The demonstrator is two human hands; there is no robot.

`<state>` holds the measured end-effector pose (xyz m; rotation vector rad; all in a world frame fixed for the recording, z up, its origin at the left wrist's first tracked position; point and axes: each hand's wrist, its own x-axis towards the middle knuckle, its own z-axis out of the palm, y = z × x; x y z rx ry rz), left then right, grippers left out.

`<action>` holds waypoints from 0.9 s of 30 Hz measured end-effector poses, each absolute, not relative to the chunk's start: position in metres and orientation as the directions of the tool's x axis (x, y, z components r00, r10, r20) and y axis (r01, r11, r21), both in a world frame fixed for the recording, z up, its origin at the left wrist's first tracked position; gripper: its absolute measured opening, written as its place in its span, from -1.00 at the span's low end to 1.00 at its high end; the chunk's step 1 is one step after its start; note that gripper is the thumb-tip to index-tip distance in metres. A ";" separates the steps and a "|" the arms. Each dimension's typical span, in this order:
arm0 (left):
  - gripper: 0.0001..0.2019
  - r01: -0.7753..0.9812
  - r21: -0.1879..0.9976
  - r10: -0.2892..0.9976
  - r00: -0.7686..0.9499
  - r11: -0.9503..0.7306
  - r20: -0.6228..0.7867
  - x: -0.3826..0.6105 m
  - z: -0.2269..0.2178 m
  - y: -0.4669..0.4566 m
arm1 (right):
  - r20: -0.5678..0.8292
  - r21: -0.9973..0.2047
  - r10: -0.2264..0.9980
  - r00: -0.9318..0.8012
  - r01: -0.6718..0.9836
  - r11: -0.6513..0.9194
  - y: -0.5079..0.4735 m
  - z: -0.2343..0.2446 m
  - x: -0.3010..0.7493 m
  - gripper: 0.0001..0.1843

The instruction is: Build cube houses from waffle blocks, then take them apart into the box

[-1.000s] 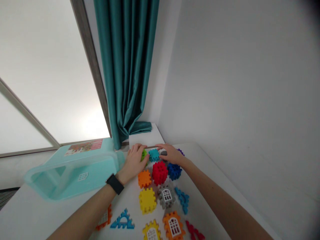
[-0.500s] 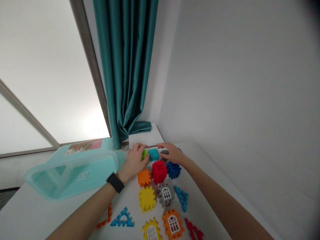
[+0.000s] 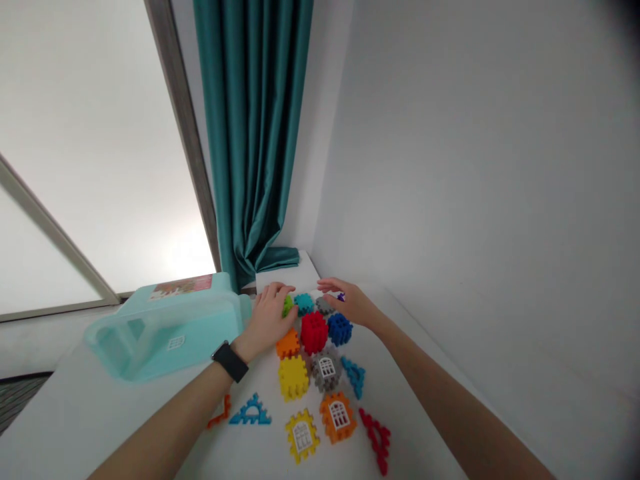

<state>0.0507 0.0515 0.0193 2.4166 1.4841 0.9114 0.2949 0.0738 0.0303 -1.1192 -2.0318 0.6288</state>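
My left hand [image 3: 271, 315], with a black watch on the wrist, curves around a lime-green toothed building block [image 3: 287, 305], thumb on the near side and fingers on the far side. My right hand [image 3: 353, 303] is open, its thumb and fingers apart, over the back right of the rows. A purple block [image 3: 341, 297] shows between its thumb and fingers. Left of that hand are a grey block [image 3: 324, 305] and a turquoise block [image 3: 304, 304]. A red stack [image 3: 314, 333] and a dark blue stack [image 3: 340, 329] stand just nearer to me.
Nearer lie orange [image 3: 289, 343], yellow [image 3: 293, 378] and grey windowed blocks [image 3: 327, 369], yellow [image 3: 303, 435] and orange windowed pieces [image 3: 339, 417], blue triangles [image 3: 251, 412] and a red triangle [image 3: 376, 440]. A mint plastic bin [image 3: 200, 347] stands left. A wall [image 3: 450, 200] bounds the right.
My right hand has shifted right off the grey block, which shows more fully, and is now by the purple one. My left hand stays at the lime-green block. The view has shifted slightly.
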 end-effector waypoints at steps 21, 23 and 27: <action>-0.77 0.607 0.580 0.837 0.445 -0.544 0.318 -0.079 0.036 -0.053 | 0.303 -0.851 0.835 -0.459 0.265 0.454 -0.012 0.032 0.169 -0.69; -0.78 0.652 0.521 0.833 0.470 -0.550 0.292 -0.099 0.029 -0.060 | 0.307 -0.799 0.815 -0.491 0.333 0.501 -0.019 0.027 0.153 -0.69; -0.79 0.722 0.411 0.830 0.507 -0.557 0.234 -0.132 0.010 -0.071 | 0.311 -0.670 0.753 -0.580 0.428 0.607 -0.034 0.011 0.126 -0.70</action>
